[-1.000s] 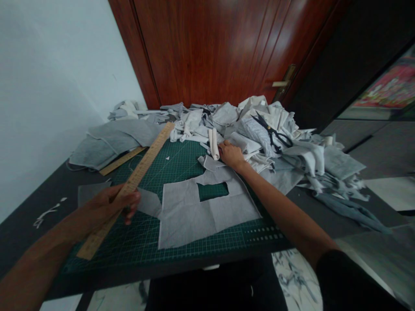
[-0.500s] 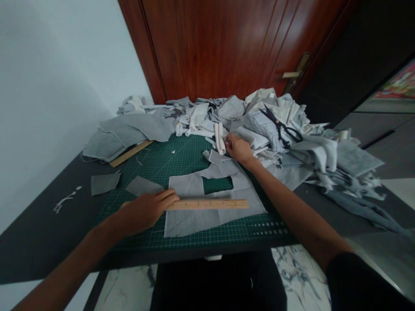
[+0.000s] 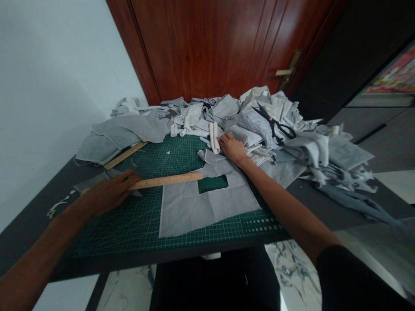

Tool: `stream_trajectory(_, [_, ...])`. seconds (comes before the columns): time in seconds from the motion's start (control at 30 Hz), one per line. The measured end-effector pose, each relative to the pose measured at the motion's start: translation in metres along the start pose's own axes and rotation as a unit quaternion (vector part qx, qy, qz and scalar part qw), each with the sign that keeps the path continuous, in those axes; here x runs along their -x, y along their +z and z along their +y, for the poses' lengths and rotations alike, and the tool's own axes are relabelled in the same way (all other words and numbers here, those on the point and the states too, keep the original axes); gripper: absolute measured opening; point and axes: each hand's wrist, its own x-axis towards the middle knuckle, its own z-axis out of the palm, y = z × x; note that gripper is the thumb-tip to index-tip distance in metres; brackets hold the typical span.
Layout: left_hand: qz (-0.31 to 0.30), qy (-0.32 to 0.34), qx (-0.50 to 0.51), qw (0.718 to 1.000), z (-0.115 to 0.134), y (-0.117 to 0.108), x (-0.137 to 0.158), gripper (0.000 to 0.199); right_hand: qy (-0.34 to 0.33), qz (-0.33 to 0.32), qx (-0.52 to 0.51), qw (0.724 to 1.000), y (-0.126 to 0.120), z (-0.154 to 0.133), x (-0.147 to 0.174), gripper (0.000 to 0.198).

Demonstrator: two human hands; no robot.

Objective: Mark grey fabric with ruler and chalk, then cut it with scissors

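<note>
My left hand point(image 3: 112, 190) is closed on a wooden ruler point(image 3: 171, 179) over the left side of the green cutting mat point(image 3: 129, 233). The ruler's far end reaches across the grey cloth point(image 3: 207, 209), beside its rectangular cut-out. Small grey fabric pieces point(image 3: 92, 180) lie under and around this hand. At the edge of the scrap pile, my right hand point(image 3: 234, 150) has its fingers curled in, next to two upright cream rolls point(image 3: 214, 137). Whatever those fingers may hold is hidden.
Black-handled scissors point(image 3: 275, 125) rest on the heap of pale cloth scraps point(image 3: 259, 97) at the back right. A second ruler point(image 3: 126, 154) sticks out from under folded grey fabric point(image 3: 113, 136). White thread-like scraps point(image 3: 60, 204) lie at the left. A wooden door point(image 3: 201, 47) stands behind.
My left hand has drawn the ruler left and away from me, off the cloth's middle, over the small grey pieces. My right hand stays by the cream rolls. The view has shifted slightly.
</note>
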Motion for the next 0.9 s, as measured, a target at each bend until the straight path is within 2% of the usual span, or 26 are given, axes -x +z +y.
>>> stream_trajectory(0.07, [0.018,0.005,-0.002,1.0,0.004,0.0,-0.002,0.032,0.012,0.008,-0.029,0.999,0.001,0.001,-0.001,0.029])
stream_trajectory(0.13, [0.019,0.023,0.006,1.0,0.016,0.003,-0.004,0.028,0.014,0.023,-0.07,0.997,0.003,0.002,-0.001,0.022])
stream_trajectory(0.23, [-0.008,0.09,0.0,0.996,0.046,0.012,-0.01,0.039,0.003,0.059,-0.159,0.986,0.003,0.003,0.001,0.015])
stream_trajectory(0.33, [-0.013,0.142,-0.054,0.988,0.074,0.024,-0.014,0.046,-0.014,0.092,-0.266,0.959,-0.003,0.0,0.006,0.027])
stream_trajectory(0.43, [-0.005,0.158,-0.073,0.985,0.09,0.03,-0.015,0.04,-0.038,0.089,-0.359,0.928,-0.019,-0.012,0.021,0.038])
stream_trajectory(0.53, [0.003,0.157,-0.053,0.986,0.098,0.032,-0.012,0.03,-0.074,0.037,-0.438,0.895,-0.043,-0.036,0.049,0.039])
stream_trajectory(0.63, [0.023,0.155,-0.054,0.986,0.106,0.034,-0.007,0.031,-0.111,-0.124,-0.573,0.803,-0.059,-0.066,0.085,0.033])
stream_trajectory(0.7, [0.046,0.154,-0.067,0.985,0.11,0.037,-0.003,0.033,-0.131,-0.202,-0.588,0.772,-0.058,-0.081,0.104,0.027])
stream_trajectory(0.77, [0.063,0.155,-0.072,0.983,0.112,0.04,-0.001,0.033,-0.152,-0.23,-0.572,0.773,-0.047,-0.089,0.116,0.022])
stream_trajectory(0.9, [0.087,0.157,-0.039,0.983,0.109,0.043,-0.001,0.036,-0.177,-0.18,-0.527,0.812,-0.017,-0.087,0.117,0.017])
